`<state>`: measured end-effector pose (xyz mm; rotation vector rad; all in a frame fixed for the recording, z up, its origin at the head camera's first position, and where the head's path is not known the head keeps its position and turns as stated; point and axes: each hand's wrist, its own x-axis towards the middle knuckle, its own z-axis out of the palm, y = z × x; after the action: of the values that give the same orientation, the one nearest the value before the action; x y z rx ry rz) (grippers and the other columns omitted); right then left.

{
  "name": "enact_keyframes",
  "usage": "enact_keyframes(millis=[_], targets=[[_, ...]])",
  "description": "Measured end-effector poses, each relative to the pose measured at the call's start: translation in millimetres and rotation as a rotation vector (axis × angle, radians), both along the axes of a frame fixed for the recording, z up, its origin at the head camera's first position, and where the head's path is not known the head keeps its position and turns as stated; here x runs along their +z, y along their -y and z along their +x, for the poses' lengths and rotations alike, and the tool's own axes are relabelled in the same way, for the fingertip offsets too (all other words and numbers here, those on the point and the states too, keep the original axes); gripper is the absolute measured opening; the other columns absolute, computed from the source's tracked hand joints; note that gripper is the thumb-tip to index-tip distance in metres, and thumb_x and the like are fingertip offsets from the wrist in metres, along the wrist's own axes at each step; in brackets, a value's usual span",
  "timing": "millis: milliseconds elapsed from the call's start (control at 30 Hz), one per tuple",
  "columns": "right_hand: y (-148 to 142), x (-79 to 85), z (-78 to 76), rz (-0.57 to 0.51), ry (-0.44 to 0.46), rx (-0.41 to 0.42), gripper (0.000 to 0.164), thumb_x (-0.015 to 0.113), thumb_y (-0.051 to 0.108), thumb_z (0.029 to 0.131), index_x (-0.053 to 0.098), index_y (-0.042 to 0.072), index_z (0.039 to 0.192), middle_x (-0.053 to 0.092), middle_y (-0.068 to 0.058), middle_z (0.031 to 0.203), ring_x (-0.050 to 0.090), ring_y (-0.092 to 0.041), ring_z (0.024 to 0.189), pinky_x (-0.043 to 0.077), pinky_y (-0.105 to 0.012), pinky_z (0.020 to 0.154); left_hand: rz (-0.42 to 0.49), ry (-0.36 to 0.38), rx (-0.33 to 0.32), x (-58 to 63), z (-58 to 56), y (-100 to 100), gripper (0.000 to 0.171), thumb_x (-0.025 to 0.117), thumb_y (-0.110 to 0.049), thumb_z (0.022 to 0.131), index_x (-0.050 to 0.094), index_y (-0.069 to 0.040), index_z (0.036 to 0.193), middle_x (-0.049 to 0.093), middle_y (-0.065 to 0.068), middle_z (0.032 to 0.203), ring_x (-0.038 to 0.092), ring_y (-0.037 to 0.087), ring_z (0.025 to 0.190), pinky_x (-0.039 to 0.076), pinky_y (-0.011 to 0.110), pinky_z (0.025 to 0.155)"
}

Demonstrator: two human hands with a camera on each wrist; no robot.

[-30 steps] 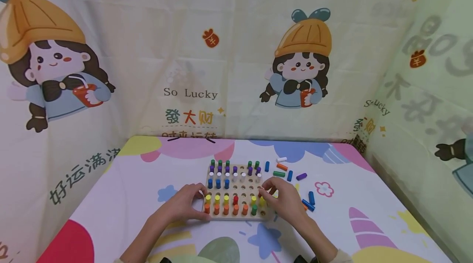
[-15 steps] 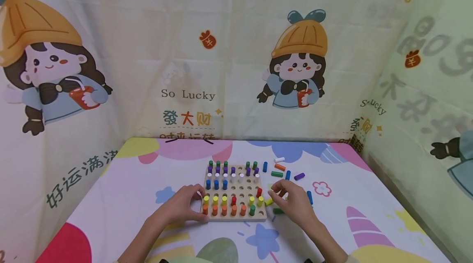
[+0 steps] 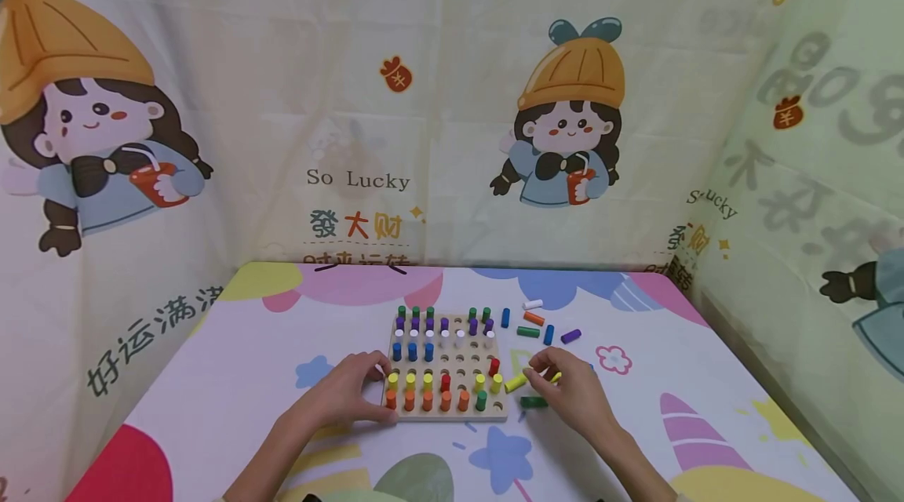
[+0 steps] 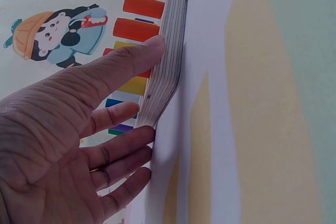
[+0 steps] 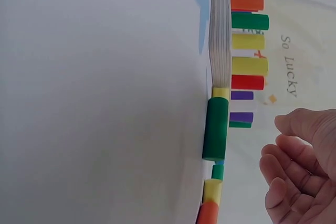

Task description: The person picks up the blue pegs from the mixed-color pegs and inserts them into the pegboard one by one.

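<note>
Right hand [image 3: 568,392] now off the pegboard [image 3: 453,365], digits apart; left hand [image 3: 344,388] spread against it

Pegboard [image 3: 452,365] on table [image 3: 233,376], pegs [image 3: 427,401] upright in holes. Left hand [image 3: 348,390] at its left edge. Right hand [image 3: 570,388] right of it, loose pegs [image 3: 527,332] nearby and farther back. Backdrop [image 3: 452,133] behind table.

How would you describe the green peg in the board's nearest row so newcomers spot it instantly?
On the patterned table, find the pegboard. In its nearest row, five orange pegs stand from the left, then comes the green peg, before an empty hole. It is that row's only green one.
</note>
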<state>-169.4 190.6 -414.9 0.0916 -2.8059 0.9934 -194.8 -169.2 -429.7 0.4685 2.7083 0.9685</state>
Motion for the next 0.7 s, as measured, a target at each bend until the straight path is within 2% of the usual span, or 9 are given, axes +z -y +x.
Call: enact_keyframes(millis=[467,700], targets=[[-21,-2.3,4.5,0.042,-0.067,-0.006,0.013,0.082,0.015,0.087,0.071,0.013,0.093,0.066,0.005,0.082,0.058,-0.010,0.074,0.048,-0.024,0.064,0.005,-0.002,0.002,-0.7,0.0,0,0.056,0.094,-0.043,0.069,0.060,-0.020,0.107,0.064,0.002,0.110,0.056,0.024,0.110,0.049,0.055,0.099],[-33,1.0,7.0,0.096,-0.055,-0.008,0.013,0.081,0.016,0.087,0.070,0.013,0.093,0.065,0.006,0.081,0.059,-0.010,0.074,0.048,-0.026,0.064,0.010,-0.004,0.000,0.9,0.6,0,0.057,0.095,-0.042,0.069,0.060,-0.019,0.108,0.064,0.002,0.110,0.056,0.025,0.110,0.049,0.055,0.099]])
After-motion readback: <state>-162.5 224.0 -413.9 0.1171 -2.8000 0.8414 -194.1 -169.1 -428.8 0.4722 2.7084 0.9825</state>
